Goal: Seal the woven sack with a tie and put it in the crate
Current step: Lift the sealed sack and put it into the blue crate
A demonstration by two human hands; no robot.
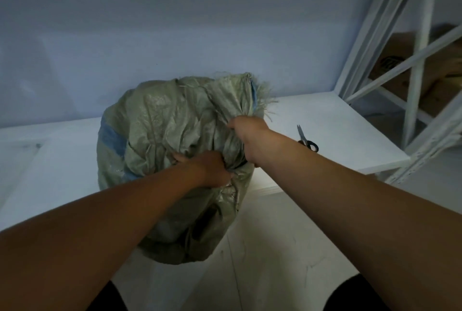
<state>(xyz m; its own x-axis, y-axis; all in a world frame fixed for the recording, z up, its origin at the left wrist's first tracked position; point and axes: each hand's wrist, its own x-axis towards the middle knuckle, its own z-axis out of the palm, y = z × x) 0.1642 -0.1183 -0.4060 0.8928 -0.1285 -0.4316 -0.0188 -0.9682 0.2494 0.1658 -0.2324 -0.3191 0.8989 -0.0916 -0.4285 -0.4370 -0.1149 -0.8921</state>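
Note:
A bulky grey-green woven sack (160,125) with blue stripes leans against the front of a low white platform (337,120), its lower part hanging down to the floor. The sack's frayed mouth stands up at the top right, bunched together. My right hand (250,135) is closed around that gathered neck, just under the frayed edge. Lower and to the left, my left hand (212,169) clutches a fold of the sack's fabric. No tie and no crate appear in the view.
Black-handled scissors (307,140) lie on the platform just right of my right forearm. A white metal rack (415,65) with cardboard boxes (397,60) stands at the right. A pale wall runs behind the platform, and white floor (275,260) lies below the sack.

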